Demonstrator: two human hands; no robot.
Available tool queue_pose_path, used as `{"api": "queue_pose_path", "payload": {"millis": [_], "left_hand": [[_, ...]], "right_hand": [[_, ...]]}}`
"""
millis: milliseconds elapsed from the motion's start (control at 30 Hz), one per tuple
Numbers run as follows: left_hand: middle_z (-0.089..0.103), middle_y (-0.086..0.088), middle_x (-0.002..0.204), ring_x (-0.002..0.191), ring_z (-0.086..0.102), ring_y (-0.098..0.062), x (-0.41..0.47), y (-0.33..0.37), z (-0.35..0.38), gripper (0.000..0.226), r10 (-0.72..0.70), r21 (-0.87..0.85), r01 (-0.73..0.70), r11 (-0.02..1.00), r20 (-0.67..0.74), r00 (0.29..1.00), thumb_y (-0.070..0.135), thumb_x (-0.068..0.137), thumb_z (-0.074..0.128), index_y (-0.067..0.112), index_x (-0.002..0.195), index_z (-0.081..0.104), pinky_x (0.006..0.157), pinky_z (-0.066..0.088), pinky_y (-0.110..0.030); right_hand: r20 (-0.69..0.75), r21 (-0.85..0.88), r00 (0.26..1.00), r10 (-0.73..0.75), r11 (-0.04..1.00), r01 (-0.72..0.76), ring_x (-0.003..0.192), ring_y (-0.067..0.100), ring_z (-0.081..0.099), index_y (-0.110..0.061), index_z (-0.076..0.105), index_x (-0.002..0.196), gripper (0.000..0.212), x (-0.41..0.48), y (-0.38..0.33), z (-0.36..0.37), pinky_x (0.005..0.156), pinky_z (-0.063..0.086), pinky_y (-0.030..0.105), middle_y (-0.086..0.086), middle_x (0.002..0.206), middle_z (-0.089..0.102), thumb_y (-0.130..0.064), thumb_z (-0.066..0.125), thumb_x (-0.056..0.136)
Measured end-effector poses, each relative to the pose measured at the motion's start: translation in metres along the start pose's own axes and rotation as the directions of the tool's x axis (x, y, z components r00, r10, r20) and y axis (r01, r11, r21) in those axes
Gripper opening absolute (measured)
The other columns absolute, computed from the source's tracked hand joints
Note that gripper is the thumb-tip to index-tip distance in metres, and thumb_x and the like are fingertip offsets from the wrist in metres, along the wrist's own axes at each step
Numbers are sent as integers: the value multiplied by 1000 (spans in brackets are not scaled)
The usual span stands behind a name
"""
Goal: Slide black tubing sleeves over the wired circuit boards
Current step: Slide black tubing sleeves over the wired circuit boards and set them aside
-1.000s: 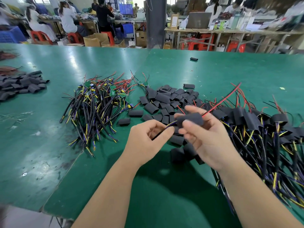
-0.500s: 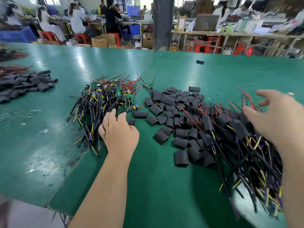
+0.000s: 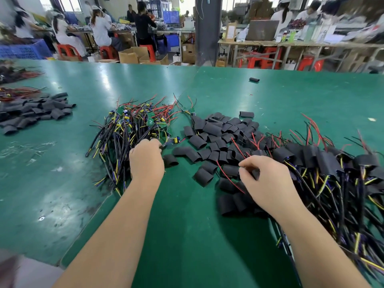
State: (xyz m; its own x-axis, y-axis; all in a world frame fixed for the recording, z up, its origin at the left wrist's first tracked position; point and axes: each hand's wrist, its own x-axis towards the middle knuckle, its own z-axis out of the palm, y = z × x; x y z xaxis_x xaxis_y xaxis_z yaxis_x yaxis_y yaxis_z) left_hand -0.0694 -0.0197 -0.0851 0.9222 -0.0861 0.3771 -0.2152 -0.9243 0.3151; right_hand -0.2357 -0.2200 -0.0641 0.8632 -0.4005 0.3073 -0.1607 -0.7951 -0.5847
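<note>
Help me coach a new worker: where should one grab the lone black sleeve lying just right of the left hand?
Pinch the sleeve across its middle, coming from above. It lies on its side on the green table at the near-left edge of the sleeve pile with nothing on top, so its long walls are exposed. Gripping there should leave the ends open for a board.

- The left grip (image 3: 146, 161) lies fingers-down on the near edge of the pile of bare wired boards (image 3: 133, 125); whether it holds a wire is unclear.
- The right grip (image 3: 268, 183) pinches a black sleeve (image 3: 256, 173) above the loose sleeves (image 3: 216, 132).
- The sleeved boards (image 3: 332, 163) are heaped at the right of the green counter (image 3: 187, 235).
</note>
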Motion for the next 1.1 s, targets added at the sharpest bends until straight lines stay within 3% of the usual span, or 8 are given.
{"api": "queue_pose_path", "payload": {"millis": [233, 367, 433, 567, 700, 800, 933, 1100], "left_hand": [[60, -12, 96, 88, 50, -16, -19, 28, -28, 21, 286, -390, -386, 836, -292, 913, -10, 85, 54, 3, 99, 63, 73, 31, -19], [60, 3, 90, 82, 55, -1, -40, 46, -40, 27, 477, -545, -493, 678, -184, 860, -6, 86, 46, 9, 103, 61, 79, 44, -19], [60, 7, 85, 80, 55, -10, -49, 51, -41, 26, 508, -576, -495, 651, -154, 847, 6, 89, 41, 12, 105, 61, 77, 44, -25], [64, 9, 77, 71, 54, -6, -57, 60, -39, 26, 572, -569, -513, 643, -89, 815, 27, 96, 42, 17, 100, 65, 68, 40, -24], [66, 7, 78, 64, 51, 6, -59, 63, -33, 22, 541, -588, -466, 661, -56, 839, 19, 98, 49, 14, 108, 68, 64, 34, -11], [66, 3, 80, 72, 57, -18, -66, 60, -32, 38, 532, -605, -423, 675, 1, 847, 16, 95, 54, 15, 133, 52, 74, 47, -32], [68, -2, 80, 76, 62, -31, -80, 60, -31, 23, 591, -640, -433, 634, 40, 806, 15, 94, 57, 10, 110, 42, 71, 47, -45], [66, -4, 82, 71, 55, -19, -83, 59, -31, 16, 554, -630, -461, 625, -57, 830, 14, 91, 61, 2, 95, 52, 62, 41, -29]], "right_hand": [[82, 451, 988, 130, 879, -153, 55, 1, 58, -22, 73, 96, 15, 0, -7, -7, 59, 44, 11, -8, 67, 70, -13, 65, 87], [339, 916, 936, 99, 194, -352, 64, 10, 62, -7, 64, 113, 45, 0, -17, -4, 55, 46, 17, 6, 94, 68, -17, 71, 70], [308, 948, 948, 83, 50, -313, 68, 10, 66, -9, 61, 117, 47, 1, -18, -5, 57, 49, 15, 1, 84, 68, -14, 67, 70], [156, 972, 984, 91, 163, -169, 68, 12, 69, -7, 64, 100, 26, 2, -16, -3, 59, 51, 17, 0, 71, 70, -5, 63, 74], [92, 946, 989, 117, 301, -123, 74, 17, 70, -10, 67, 91, 16, 0, -15, 1, 61, 52, 20, 3, 75, 72, 3, 61, 84], [32, 911, 988, 154, 401, -92, 75, 17, 66, -16, 70, 82, 19, 0, -15, 4, 65, 53, 24, 4, 77, 71, 1, 64, 85], [80, 939, 979, 189, 316, -138, 69, 24, 68, -12, 64, 85, 17, 0, -16, 4, 65, 56, 30, 5, 75, 68, 1, 56, 92], [133, 927, 973, 188, 323, -189, 63, 30, 71, -14, 61, 87, 16, -3, -16, 2, 54, 54, 28, 1, 75, 65, -3, 53, 95]]}}
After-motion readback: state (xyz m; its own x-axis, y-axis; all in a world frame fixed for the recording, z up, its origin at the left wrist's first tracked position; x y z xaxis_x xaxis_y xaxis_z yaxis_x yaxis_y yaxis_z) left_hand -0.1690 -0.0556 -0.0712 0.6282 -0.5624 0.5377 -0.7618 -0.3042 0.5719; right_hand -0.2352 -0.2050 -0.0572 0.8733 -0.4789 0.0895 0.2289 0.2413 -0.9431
